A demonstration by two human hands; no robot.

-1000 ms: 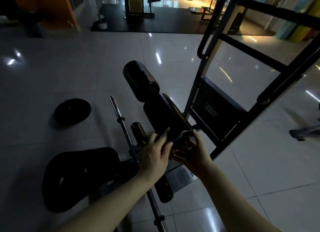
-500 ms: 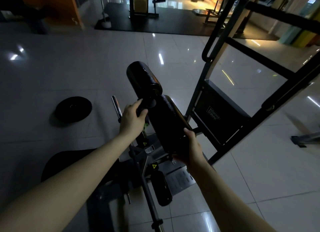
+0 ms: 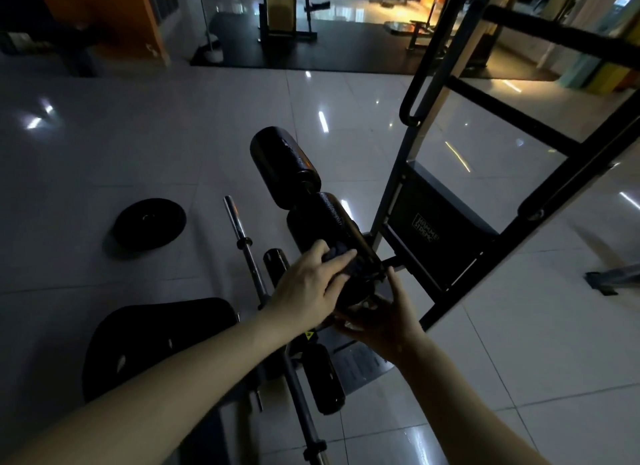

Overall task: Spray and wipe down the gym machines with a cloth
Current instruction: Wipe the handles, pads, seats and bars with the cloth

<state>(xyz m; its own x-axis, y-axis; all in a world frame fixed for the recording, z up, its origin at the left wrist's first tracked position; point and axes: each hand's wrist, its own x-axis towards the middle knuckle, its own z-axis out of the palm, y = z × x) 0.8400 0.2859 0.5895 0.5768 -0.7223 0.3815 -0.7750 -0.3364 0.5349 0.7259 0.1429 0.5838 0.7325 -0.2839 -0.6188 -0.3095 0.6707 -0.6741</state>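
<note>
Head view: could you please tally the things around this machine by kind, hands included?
Roller pads: 4
Seat pad: 1
Weight plate: 1
Bar: 1
Cloth: 1
Hands: 2
Total: 10

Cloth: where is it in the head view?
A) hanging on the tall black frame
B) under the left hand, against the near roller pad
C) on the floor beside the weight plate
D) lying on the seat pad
B: the left hand holds the dark cloth against the lower end of the near roller pad.
</note>
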